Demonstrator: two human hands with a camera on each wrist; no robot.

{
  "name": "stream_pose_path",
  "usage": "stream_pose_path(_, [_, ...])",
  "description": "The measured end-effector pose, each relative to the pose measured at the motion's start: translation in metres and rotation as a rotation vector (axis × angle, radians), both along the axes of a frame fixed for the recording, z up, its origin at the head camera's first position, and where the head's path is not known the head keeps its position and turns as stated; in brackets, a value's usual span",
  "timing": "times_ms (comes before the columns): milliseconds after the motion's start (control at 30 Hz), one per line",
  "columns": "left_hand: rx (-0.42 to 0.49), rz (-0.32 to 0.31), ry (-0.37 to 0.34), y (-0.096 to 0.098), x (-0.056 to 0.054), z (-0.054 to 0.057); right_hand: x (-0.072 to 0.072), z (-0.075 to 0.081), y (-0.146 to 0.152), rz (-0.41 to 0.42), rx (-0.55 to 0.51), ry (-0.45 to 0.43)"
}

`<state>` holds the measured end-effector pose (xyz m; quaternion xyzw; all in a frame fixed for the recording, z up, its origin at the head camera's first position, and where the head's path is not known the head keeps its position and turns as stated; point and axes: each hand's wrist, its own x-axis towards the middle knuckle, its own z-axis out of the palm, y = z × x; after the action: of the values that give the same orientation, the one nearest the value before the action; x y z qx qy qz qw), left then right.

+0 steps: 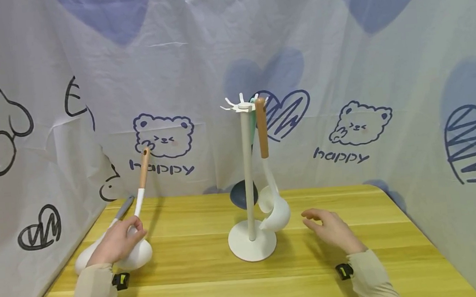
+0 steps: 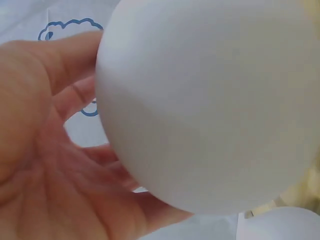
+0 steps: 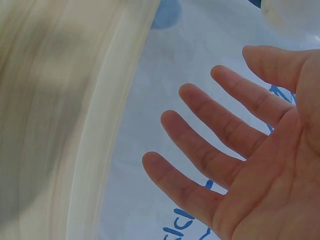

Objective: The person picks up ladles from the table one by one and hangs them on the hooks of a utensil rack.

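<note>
On the left of the head view my left hand point(image 1: 120, 239) grips a white round-headed spoon point(image 1: 139, 202) by its white neck. Its wooden handle points up and away from me. Close up in the left wrist view, the smooth, rounded head point(image 2: 210, 110) hides part of the fingers. Beside it on the table lies another white-headed utensil with a grey handle point(image 1: 125, 208), partly behind the hand. My right hand point(image 1: 332, 230) hovers over the table, right of the rack, holding nothing. Its fingers are spread and relaxed in the right wrist view.
A white utensil rack point(image 1: 247, 176) with hooks on top stands mid-table on a round base. From it hang a white ladle point(image 1: 277, 213) with a wooden handle, a dark ladle point(image 1: 242, 195) and a green-handled utensil point(image 1: 253, 123). Printed cloth point(image 1: 208, 52) hangs behind the wooden table point(image 1: 199, 284).
</note>
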<state>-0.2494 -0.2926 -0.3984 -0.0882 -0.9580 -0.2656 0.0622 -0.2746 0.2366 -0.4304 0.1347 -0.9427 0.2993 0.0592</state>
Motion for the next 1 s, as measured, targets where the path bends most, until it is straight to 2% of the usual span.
stream_pose_path(133, [0.008, 0.027, 0.093, 0.002, -0.003, -0.001, 0.001, -0.001, 0.000, 0.007, -0.010, -0.001])
stream_pose_path(433, [0.108, 0.031, 0.132, 0.011, -0.007, -0.003, 0.004, -0.001, 0.003, 0.012, -0.021, 0.032])
stream_pose_path(533, [0.121, 0.045, 0.120, 0.016, -0.008, -0.002, 0.004, -0.002, 0.003, 0.007, -0.052, 0.047])
stream_pose_path(633, [0.114, 0.051, 0.122, 0.022, -0.009, 0.001, 0.005, -0.002, 0.002, -0.008, -0.104, 0.075])
stream_pose_path(800, [0.128, 0.062, 0.170, 0.032, -0.009, 0.008, 0.003, 0.003, -0.001, -0.041, -0.164, 0.133])
stream_pose_path(1000, [0.180, 0.041, 0.147, 0.044, -0.009, 0.016, 0.001, 0.015, -0.008, -0.053, -0.193, 0.198])
